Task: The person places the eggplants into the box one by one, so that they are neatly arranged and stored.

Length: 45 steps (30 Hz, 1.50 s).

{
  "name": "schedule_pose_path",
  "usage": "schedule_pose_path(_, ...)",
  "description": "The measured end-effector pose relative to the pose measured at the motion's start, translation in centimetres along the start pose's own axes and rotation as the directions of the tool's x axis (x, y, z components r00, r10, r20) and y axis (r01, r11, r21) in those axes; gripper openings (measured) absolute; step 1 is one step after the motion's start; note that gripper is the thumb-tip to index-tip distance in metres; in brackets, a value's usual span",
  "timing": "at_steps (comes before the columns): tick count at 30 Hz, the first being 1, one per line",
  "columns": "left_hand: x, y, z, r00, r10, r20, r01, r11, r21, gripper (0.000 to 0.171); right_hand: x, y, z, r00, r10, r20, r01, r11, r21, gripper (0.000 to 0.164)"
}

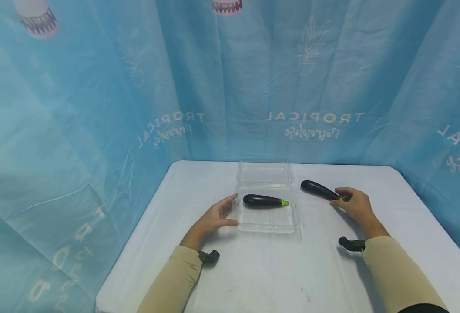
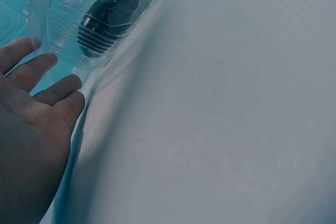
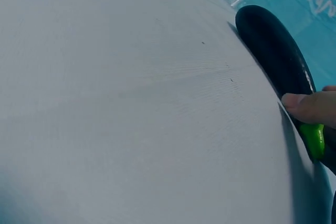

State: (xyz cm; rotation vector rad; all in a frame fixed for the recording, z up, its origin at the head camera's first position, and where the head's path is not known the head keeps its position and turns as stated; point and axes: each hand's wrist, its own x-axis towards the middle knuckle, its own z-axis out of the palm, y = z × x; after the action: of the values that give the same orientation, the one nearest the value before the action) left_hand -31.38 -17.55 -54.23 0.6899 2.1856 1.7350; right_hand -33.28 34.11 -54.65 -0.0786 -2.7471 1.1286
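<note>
A clear plastic clamshell container [image 1: 269,227] lies with its lid folded back on the table. One dark eggplant [image 1: 262,201] with a green stem end rests inside it, seen blurrily through the plastic wall in the left wrist view. At the container's left side is my left hand [image 1: 215,217], fingers extended and thumb spread, its fingertips at the plastic edge. To the right of the container, my right hand [image 1: 356,205] pinches a second eggplant [image 3: 273,48] near its green stem end. Thumb and fingers lie on opposite sides of it; the fingers are mostly out of the right wrist view.
A white cloth covers the table [image 1: 253,274]. Blue printed curtains [image 1: 230,87] hang behind it and at both sides. The container's lid [image 1: 265,173] reaches close to the table's back edge. A dark wrist-worn device [image 1: 209,257] sticks out from each sleeve cuff.
</note>
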Motion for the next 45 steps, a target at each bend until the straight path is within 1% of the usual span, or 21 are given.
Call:
schedule_pose_path(4, 0.1, 0.0, 0.0, 1.000, 0.003, 0.005, -0.003, 1.000, -0.001, 0.101, -0.3, -0.1, 0.2, 0.999, -0.020, -0.031, 0.020, 1.000, 0.004, 0.051)
schedule_pose_path(9, 0.0, 0.2, 0.1, 1.000, 0.016, 0.017, -0.016, 1.000, -0.016, 0.101, -0.4, 0.1, 0.5, 0.999, -0.001, -0.041, 0.001, 1.000, 0.013, 0.047)
schedule_pose_path(14, 0.0, 0.1, 0.2, 1.000, 0.011, 0.011, -0.011, 1.000, -0.019, 0.101, -0.5, 0.5, 0.6, 0.999, 0.006, -0.050, -0.005, 1.000, 0.030, 0.044)
schedule_pose_path(17, 0.0, 0.0, 0.3, 1.000, 0.006, 0.008, -0.006, 1.000, -0.009, 0.101, -0.7, 0.5, 0.5, 0.998, 0.017, -0.067, -0.012, 0.998, 0.064, 0.042)
schedule_pose_path(20, -0.1, 0.0, 0.3, 1.000, 0.006, 0.007, -0.006, 1.000, -0.004, 0.100, -1.0, 0.3, 0.3, 0.994, 0.068, -0.083, -0.056, 0.989, 0.139, 0.041)
schedule_pose_path(24, -0.1, 0.2, 0.3, 1.000, 0.002, 0.004, -0.002, 1.000, -0.001, 0.101, -1.3, -0.3, 0.0, 0.983, 0.150, -0.108, -0.118, 0.959, 0.256, 0.041)
schedule_pose_path(26, -0.2, 0.3, 0.3, 1.000, 0.000, 0.000, 0.000, 1.000, 0.002, 0.100, -1.4, -0.8, -0.2, 0.977, 0.175, -0.122, -0.132, 0.945, 0.299, 0.044)
schedule_pose_path(29, -0.2, 0.4, 0.4, 1.000, 0.001, -0.003, -0.001, 1.000, 0.005, 0.100, -1.6, -1.4, -0.4, 0.972, 0.192, -0.133, -0.138, 0.931, 0.338, 0.048)
schedule_pose_path(33, -0.2, 0.4, 0.4, 1.000, -0.002, -0.001, 0.002, 1.000, 0.015, 0.100, -1.7, -2.1, -0.6, 0.970, 0.194, -0.147, -0.127, 0.919, 0.374, 0.052)
schedule_pose_path(36, -0.2, 0.3, 0.4, 1.000, 0.002, 0.002, -0.002, 1.000, 0.011, 0.100, -1.6, -3.0, -0.4, 0.970, 0.174, -0.169, -0.089, 0.903, 0.420, 0.051)
schedule_pose_path(38, -0.2, 0.2, 0.3, 1.000, 0.005, 0.004, -0.005, 1.000, 0.004, 0.099, -1.5, -3.9, -0.2, 0.970, 0.155, -0.186, -0.050, 0.880, 0.472, 0.048)
schedule_pose_path(43, -0.1, 0.2, 0.2, 1.000, 0.008, 0.010, -0.008, 1.000, -0.001, 0.099, -1.4, -6.2, 0.7, 0.973, 0.103, -0.207, 0.043, 0.800, 0.598, 0.044)
schedule_pose_path(45, -0.1, 0.3, 0.2, 1.000, 0.008, 0.013, -0.007, 1.000, -0.003, 0.100, -1.4, -7.2, 1.1, 0.975, 0.069, -0.213, 0.079, 0.783, 0.617, 0.044)
